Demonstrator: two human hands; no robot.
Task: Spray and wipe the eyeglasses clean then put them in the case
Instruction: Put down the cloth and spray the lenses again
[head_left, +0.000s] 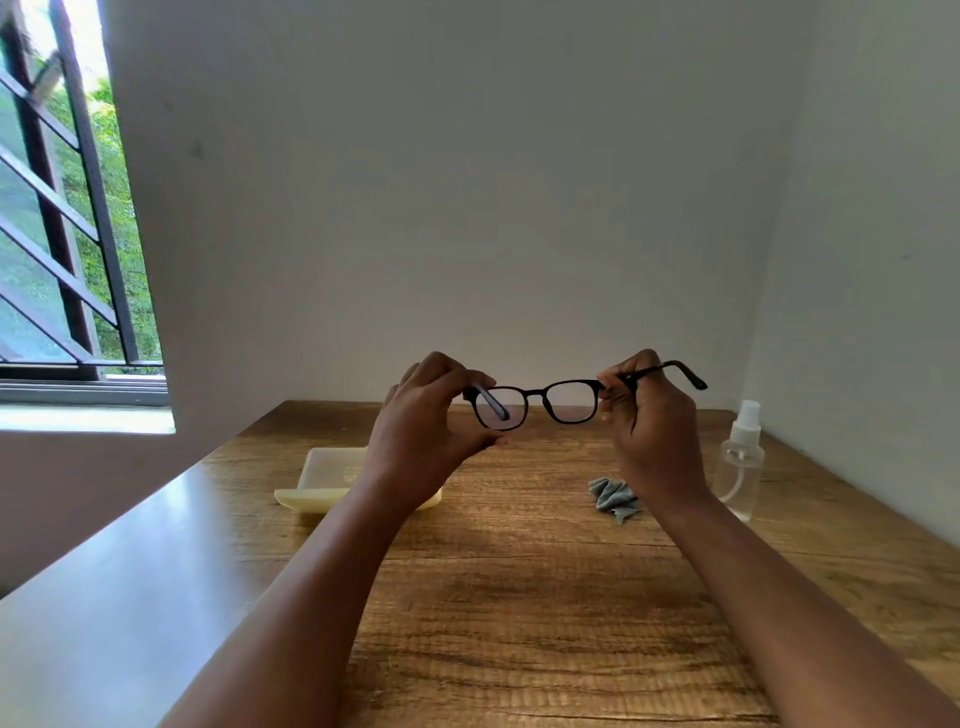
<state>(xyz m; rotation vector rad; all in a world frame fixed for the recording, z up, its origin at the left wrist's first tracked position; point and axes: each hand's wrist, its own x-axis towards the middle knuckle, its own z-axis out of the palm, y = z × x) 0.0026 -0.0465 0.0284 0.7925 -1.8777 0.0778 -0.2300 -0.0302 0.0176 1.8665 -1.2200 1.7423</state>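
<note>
The left hand pinches one end of the black eyeglasses, its temple folded across the lens; the right hand pinches the other hinge, that temple sticking out to the right. The glasses hang in the air above the counter, lenses upright. Fingertips sit close to the lenses, so a slip could smear them. Folding the open temple with too much force may strain the hinge. The pale case lies partly behind the left wrist; the grey cloth and spray bottle stand near the right forearm, easy to knock.
</note>
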